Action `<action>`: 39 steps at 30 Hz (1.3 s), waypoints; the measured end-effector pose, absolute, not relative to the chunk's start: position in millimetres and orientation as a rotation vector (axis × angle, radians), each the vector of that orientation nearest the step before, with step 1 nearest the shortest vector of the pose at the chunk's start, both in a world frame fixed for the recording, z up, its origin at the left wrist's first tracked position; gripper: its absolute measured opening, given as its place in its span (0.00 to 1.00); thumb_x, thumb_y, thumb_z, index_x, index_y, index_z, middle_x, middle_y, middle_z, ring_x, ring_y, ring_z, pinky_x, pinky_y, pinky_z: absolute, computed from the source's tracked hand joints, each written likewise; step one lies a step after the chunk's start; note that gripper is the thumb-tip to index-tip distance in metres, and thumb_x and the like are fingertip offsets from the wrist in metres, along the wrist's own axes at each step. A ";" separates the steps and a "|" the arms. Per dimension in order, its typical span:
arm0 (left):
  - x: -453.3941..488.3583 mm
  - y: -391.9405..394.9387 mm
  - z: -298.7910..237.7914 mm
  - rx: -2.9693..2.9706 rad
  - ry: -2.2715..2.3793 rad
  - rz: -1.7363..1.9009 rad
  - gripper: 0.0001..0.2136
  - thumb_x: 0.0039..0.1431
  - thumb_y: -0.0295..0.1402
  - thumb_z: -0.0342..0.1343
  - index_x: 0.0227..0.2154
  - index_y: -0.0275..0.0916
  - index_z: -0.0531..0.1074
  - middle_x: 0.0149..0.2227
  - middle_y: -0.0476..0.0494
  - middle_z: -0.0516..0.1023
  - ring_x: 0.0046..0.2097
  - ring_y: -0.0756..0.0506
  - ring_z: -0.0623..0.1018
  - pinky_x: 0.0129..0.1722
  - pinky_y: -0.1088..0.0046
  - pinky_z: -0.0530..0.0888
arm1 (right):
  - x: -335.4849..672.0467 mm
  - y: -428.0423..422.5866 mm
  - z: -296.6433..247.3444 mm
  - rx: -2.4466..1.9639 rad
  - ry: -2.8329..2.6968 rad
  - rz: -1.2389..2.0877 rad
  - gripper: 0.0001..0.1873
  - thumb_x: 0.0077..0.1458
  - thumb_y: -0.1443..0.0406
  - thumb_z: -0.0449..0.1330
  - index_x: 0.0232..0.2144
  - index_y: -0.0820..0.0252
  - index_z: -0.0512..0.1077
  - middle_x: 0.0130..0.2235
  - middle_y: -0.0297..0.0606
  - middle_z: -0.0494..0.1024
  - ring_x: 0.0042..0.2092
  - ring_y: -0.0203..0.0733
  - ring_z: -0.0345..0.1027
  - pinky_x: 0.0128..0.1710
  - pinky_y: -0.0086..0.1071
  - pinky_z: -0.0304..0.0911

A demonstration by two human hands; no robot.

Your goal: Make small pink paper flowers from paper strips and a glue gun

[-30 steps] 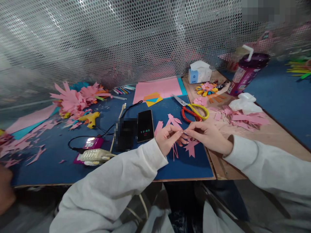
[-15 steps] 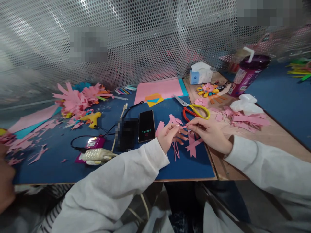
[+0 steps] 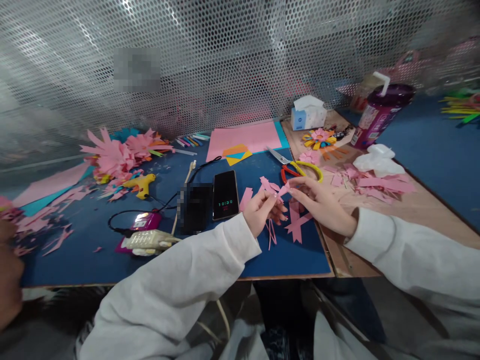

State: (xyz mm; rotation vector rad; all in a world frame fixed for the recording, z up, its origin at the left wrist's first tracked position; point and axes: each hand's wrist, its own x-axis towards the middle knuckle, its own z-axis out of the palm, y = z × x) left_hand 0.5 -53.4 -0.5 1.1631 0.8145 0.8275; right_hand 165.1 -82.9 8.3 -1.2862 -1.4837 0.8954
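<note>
My left hand and my right hand meet over the blue mat, both pinching a small pink paper piece between their fingertips. Thin pink strips hang down from under my left hand. A pink cut paper shape lies on the mat just below my right hand. More pink cut pieces lie just beyond my fingers. Scissors with red and yellow handles rest right behind my right hand.
A phone and a blurred dark item lie left of my hands, with a yellow glue gun, pink paper flowers, a pink sheet, a tissue box, a purple cup and pink scraps. Perforated metal screen behind. Another person's hand at far left.
My right hand has lifted a little and moved up towards the scissors, drawing the small pink piece up. My left hand stayed nearly in place.
</note>
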 end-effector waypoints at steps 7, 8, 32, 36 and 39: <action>-1.0 -57.8 1.3 1.350 0.818 0.849 0.16 0.52 0.47 0.54 0.27 0.38 0.62 0.26 0.46 0.77 0.23 0.50 0.75 0.21 0.75 0.70 | 163.0 -88.5 15.7 -1.220 -1.589 1.004 0.15 0.57 0.54 0.52 0.27 0.59 0.65 0.25 0.31 0.66 0.25 0.32 0.58 0.25 0.28 0.57; -1.1 -58.8 1.7 1.375 0.822 0.848 0.16 0.53 0.47 0.54 0.27 0.38 0.62 0.27 0.46 0.77 0.23 0.50 0.75 0.21 0.75 0.70 | 162.5 -89.2 16.4 -1.214 -1.585 1.010 0.15 0.57 0.54 0.53 0.27 0.59 0.65 0.25 0.31 0.65 0.25 0.32 0.57 0.25 0.28 0.57; -3.9 -49.3 -1.0 1.513 0.846 0.913 0.07 0.49 0.34 0.59 0.28 0.36 0.72 0.29 0.47 0.74 0.29 0.51 0.73 0.29 0.72 0.73 | 169.5 -81.5 15.2 -1.230 -1.952 0.924 0.14 0.57 0.57 0.53 0.25 0.61 0.66 0.25 0.32 0.67 0.27 0.34 0.59 0.27 0.28 0.56; -1.9 -47.4 -1.0 1.362 0.944 0.945 0.07 0.47 0.34 0.60 0.27 0.35 0.74 0.26 0.47 0.74 0.26 0.52 0.73 0.26 0.73 0.74 | 171.8 -79.7 15.6 -1.232 -1.908 0.930 0.13 0.57 0.57 0.52 0.29 0.61 0.68 0.27 0.34 0.68 0.29 0.35 0.61 0.30 0.29 0.59; -0.5 -46.1 -4.3 1.271 0.949 0.982 0.09 0.46 0.35 0.62 0.29 0.34 0.74 0.26 0.46 0.75 0.25 0.51 0.73 0.24 0.74 0.75 | 171.9 -81.1 19.0 -1.220 -1.850 0.950 0.13 0.58 0.57 0.51 0.30 0.61 0.68 0.28 0.34 0.68 0.30 0.35 0.61 0.29 0.29 0.59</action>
